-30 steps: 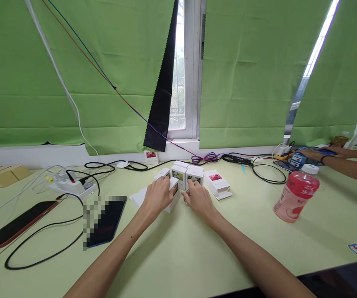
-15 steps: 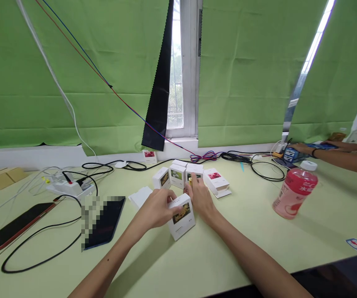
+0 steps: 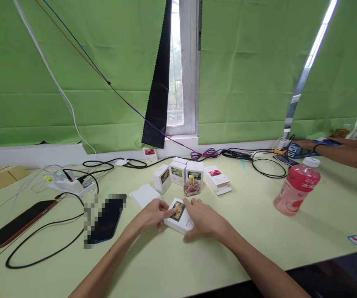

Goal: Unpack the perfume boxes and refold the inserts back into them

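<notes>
Around the flower-print box [image 3: 178, 216], left hand [image 3: 154, 213] and right hand [image 3: 206, 219] curl, gripping opposite sides.

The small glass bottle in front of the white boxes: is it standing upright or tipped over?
Upright: the glass bottle has its gold top pointing up, above the body.

On the table [image 3: 247, 248], the glass bottle [image 3: 191, 188] stands before the upright boxes [image 3: 194, 169], left of the drink bottle [image 3: 296, 188].

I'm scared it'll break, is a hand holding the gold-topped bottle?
No, left hand and right hand touch the nearest white box instead.
</notes>
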Motion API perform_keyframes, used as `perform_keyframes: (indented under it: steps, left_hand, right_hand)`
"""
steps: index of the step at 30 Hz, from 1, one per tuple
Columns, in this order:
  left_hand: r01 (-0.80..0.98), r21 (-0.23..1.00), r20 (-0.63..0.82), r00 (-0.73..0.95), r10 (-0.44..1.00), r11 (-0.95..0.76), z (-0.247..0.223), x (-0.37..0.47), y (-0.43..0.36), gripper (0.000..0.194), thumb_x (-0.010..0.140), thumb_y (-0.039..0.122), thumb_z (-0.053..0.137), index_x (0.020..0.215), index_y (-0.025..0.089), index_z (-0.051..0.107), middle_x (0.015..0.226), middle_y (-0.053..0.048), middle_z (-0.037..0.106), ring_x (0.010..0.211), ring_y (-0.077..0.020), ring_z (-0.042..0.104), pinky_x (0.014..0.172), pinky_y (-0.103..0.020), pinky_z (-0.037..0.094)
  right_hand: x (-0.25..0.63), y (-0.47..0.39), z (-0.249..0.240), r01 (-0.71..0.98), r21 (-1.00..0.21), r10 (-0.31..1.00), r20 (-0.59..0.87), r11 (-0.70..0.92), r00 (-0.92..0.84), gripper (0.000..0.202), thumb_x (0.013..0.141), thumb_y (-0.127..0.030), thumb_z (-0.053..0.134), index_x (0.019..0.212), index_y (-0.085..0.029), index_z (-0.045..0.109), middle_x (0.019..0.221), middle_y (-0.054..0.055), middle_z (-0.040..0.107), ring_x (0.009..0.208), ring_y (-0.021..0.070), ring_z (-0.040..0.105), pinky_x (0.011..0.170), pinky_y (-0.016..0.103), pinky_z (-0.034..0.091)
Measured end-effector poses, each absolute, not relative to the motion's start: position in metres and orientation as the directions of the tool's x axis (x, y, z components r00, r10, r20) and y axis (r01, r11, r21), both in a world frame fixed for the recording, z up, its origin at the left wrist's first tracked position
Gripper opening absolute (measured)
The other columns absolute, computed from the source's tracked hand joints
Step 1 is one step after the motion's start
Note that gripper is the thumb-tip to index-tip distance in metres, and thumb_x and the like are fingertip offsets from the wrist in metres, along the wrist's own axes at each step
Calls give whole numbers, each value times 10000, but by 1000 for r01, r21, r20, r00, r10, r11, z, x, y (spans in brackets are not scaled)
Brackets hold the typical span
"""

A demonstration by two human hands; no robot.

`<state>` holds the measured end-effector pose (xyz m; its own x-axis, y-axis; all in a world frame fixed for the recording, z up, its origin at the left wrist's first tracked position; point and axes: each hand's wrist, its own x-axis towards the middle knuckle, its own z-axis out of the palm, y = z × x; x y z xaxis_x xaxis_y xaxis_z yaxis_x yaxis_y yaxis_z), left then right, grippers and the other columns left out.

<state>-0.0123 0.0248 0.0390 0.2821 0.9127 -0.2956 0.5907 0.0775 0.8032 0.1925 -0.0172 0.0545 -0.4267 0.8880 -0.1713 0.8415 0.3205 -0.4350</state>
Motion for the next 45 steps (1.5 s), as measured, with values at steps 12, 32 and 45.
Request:
perform_keyframes:
  steps: [12, 32, 45]
  left_hand:
    - [675, 733, -377, 301, 876, 84, 39, -9, 21, 696, 583, 700, 731, 967, 170, 497, 569, 39, 586, 425, -97, 391, 386, -224, 251]
    - [398, 908, -250, 255, 934, 134, 29, -8, 20, 469, 629, 508, 772, 825, 190, 488, 732, -30, 685, 563, -114, 537, 384, -180, 279]
    - [319, 940, -212, 269, 939, 121, 33, -3, 16, 455, 599, 474, 798, 798, 161, 536, 746, -32, 647, 574, -125, 577, 363, -192, 353]
  right_hand:
    - [222, 8, 46, 721, -542, 795, -148, 432, -588, 1013, 539, -402, 871, 1420, -158, 436, 1405, 169, 478, 1311, 346, 410, 1005, 430, 433]
    - [270, 43, 24, 680, -715, 867, -227, 161, -444, 506, 703, -494, 800, 1072, -181, 654, 797, -12, 604, 696, 129, 545, 569, 217, 394]
    - [273, 43, 21, 346, -905, 764, -401, -247, -506, 353, 603, -395, 860, 731, -146, 644, 471, -34, 589, 369, 43, 408, 350, 159, 243]
